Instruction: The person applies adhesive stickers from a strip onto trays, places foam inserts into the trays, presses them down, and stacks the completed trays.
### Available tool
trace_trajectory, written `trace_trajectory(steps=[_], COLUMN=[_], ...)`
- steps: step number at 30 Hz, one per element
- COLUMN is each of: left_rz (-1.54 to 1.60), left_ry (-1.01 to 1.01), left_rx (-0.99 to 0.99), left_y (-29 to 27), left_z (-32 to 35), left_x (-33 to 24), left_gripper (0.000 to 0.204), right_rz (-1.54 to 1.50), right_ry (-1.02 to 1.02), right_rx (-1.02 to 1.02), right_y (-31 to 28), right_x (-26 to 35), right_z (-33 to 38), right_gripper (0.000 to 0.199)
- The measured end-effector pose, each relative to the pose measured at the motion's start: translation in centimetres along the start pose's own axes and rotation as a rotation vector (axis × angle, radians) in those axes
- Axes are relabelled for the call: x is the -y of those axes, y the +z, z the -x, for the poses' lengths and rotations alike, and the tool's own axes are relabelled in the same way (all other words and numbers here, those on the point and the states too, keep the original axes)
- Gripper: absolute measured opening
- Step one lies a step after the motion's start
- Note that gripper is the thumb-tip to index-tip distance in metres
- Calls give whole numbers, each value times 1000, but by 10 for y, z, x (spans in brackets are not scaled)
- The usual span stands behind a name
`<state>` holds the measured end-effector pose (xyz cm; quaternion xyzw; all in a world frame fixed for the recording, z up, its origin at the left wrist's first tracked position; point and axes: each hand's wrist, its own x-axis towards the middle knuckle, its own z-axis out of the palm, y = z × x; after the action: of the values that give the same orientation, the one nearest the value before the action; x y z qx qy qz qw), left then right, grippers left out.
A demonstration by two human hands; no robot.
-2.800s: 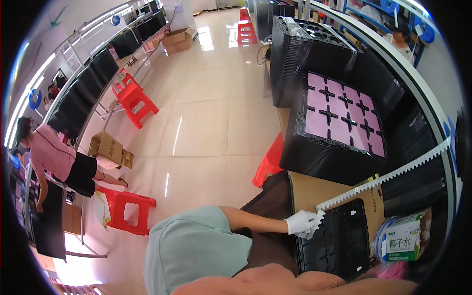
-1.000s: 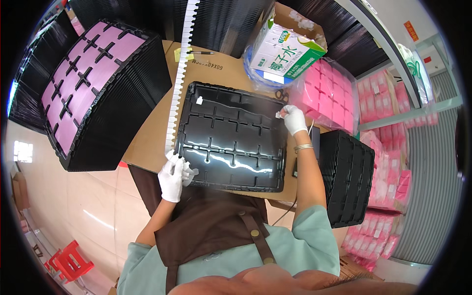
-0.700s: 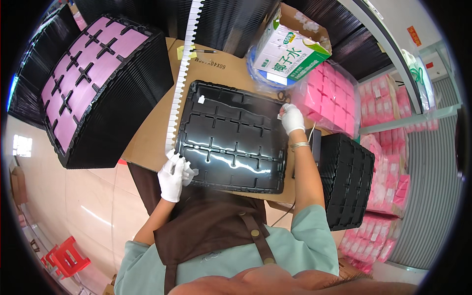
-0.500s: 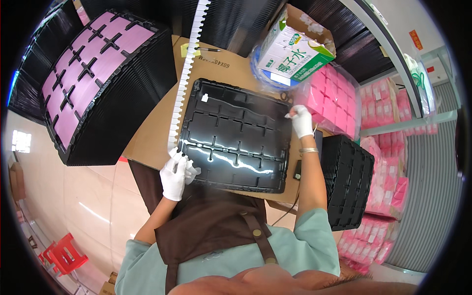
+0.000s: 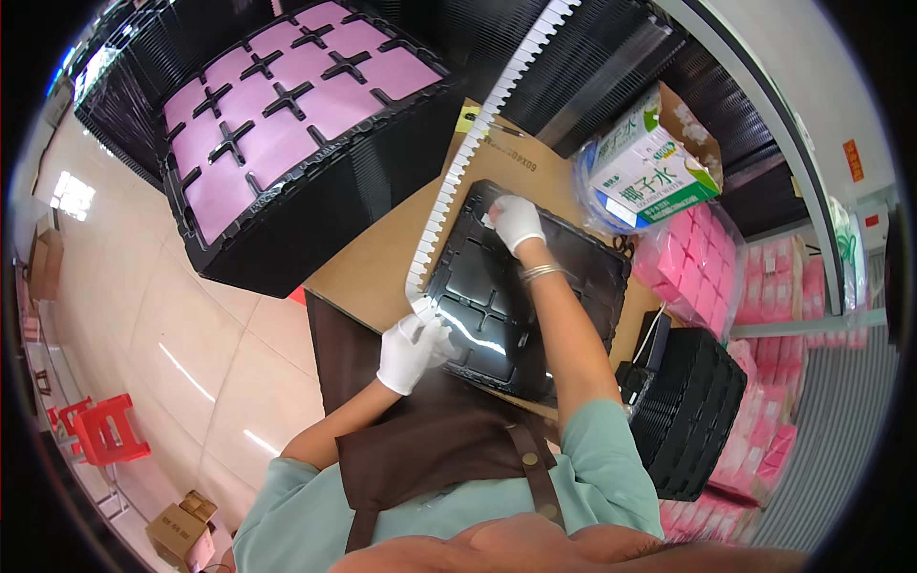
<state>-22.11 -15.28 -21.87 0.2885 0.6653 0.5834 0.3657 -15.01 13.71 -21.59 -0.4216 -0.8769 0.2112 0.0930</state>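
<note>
A black moulded tray [image 5: 573,286] with several compartments lies on a cardboard-topped table [image 5: 382,267] in front of me. My left hand [image 5: 413,351], in a white glove, grips the near end of a long white toothed strip [image 5: 478,143] at the tray's near left corner. The strip runs away along the tray's left side. My right hand [image 5: 516,222], gloved too, rests on the tray's far left corner, fingers curled over a small white piece; whether it holds it I cannot tell.
A big stack of black trays filled with pink sheets [image 5: 287,124] stands to the left. A white and green carton [image 5: 645,172] in a plastic bag and pink packets [image 5: 697,267] lie at the right. A second black tray stack [image 5: 693,420] stands at the lower right. Red stools [image 5: 100,430] are on the floor.
My right hand has moved from the tray's far right corner across to its far left corner. My left hand has kept hold of the strip's end. My head has turned, shifting the whole view.
</note>
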Motion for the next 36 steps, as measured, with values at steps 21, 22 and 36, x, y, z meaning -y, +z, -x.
trace_trajectory(steps=[21,22,36], left_rz=[145,65,-345], left_ry=[-176,-233,-289], left_rx=[-51,-2,4], left_y=[-80,-95,-206], left_z=[-2,-2,29], left_x=[-30,-23,5], left_gripper=[25,26,37], right_rz=[-291,-238,279], right_ry=[-1,-33,158], right_rx=[-522,-587,-840], right_y=[-68,-102,-320], right_x=[28,19,-117], right_z=[27,27,47], right_gripper=[4,3,21])
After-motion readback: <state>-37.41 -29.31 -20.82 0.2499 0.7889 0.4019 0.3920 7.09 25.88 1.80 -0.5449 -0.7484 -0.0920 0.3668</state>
